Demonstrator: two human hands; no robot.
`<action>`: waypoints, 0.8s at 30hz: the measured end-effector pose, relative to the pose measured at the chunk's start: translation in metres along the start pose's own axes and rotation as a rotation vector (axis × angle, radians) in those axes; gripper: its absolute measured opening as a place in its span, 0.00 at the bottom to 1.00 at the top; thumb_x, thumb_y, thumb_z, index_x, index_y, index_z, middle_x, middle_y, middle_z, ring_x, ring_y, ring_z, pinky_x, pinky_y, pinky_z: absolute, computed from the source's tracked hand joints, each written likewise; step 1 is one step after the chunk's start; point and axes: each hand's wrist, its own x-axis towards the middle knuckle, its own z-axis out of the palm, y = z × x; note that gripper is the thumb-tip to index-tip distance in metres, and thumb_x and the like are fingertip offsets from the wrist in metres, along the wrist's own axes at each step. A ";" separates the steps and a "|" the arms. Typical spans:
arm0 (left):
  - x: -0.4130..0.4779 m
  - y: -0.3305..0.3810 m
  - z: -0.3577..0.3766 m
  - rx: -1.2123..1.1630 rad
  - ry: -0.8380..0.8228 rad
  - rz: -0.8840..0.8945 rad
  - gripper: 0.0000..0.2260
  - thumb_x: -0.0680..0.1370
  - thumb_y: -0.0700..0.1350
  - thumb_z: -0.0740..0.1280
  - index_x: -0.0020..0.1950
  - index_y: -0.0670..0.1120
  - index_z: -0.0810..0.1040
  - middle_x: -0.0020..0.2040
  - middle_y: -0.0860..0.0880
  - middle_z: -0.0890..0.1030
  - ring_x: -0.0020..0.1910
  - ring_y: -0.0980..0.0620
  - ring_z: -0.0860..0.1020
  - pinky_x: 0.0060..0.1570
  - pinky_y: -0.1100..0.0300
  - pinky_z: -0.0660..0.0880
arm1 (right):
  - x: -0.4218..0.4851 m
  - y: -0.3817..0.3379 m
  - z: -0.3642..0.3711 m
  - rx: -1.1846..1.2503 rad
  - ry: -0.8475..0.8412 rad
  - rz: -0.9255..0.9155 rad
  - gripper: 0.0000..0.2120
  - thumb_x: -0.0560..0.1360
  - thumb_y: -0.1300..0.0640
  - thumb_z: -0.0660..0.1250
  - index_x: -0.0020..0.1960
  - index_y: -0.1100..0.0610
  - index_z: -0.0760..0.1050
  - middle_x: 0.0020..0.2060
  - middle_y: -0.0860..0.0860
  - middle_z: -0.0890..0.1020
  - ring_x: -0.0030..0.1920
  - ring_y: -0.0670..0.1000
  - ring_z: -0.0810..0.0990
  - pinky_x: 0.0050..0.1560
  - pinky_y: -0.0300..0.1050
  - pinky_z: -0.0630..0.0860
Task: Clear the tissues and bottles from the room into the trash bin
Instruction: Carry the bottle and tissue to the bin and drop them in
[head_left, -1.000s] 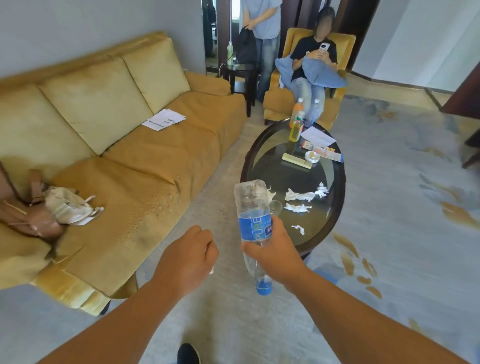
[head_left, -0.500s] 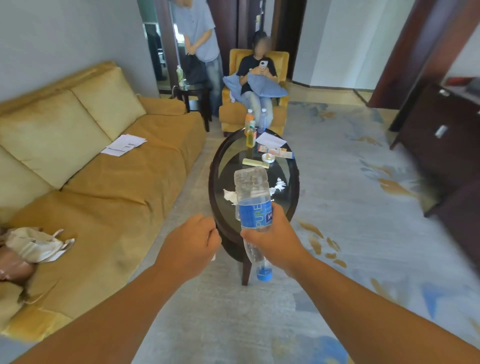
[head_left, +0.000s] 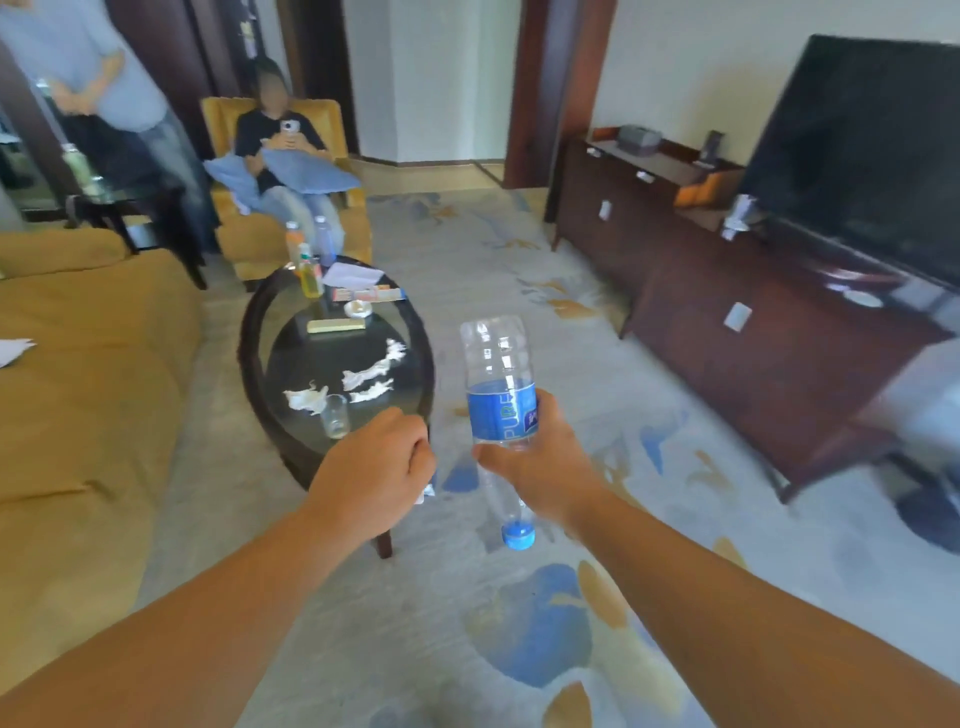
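Head, right hand (head_left: 543, 467): fingers grasping bottle (head_left: 500, 400), cap down, centre frame.
Left hand (head_left: 371, 467): clenched on tissue scrap (head_left: 427, 490).
Change: view swung right onto cabinet (head_left: 691, 338); bin probably being sought, none visible.
Remaining: tissues (head_left: 363, 379) on surface (head_left: 249, 332), centre left.

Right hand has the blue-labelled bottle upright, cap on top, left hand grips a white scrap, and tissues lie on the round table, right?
Not quite. The head view shows the right hand holding the blue-labelled bottle upside down, blue cap toward the floor. The left hand does grip a white scrap, and tissues lie on the round table.
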 end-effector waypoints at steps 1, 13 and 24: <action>0.004 0.013 0.005 -0.015 -0.009 0.028 0.08 0.78 0.45 0.59 0.40 0.47 0.72 0.38 0.50 0.70 0.36 0.46 0.74 0.37 0.52 0.71 | -0.006 0.004 -0.013 -0.007 0.039 0.017 0.23 0.68 0.55 0.75 0.57 0.47 0.66 0.49 0.47 0.77 0.45 0.43 0.78 0.36 0.30 0.71; 0.036 0.215 0.074 -0.125 -0.107 0.343 0.10 0.74 0.48 0.54 0.38 0.46 0.70 0.38 0.49 0.70 0.35 0.44 0.74 0.37 0.49 0.74 | -0.086 0.074 -0.204 -0.016 0.397 0.141 0.24 0.66 0.51 0.75 0.56 0.45 0.66 0.50 0.45 0.78 0.48 0.46 0.80 0.50 0.44 0.77; 0.044 0.425 0.157 -0.188 -0.178 0.530 0.09 0.77 0.43 0.59 0.37 0.45 0.69 0.38 0.49 0.69 0.33 0.47 0.72 0.34 0.52 0.69 | -0.160 0.154 -0.392 -0.003 0.603 0.199 0.26 0.68 0.52 0.75 0.59 0.46 0.65 0.51 0.45 0.77 0.49 0.43 0.78 0.41 0.35 0.71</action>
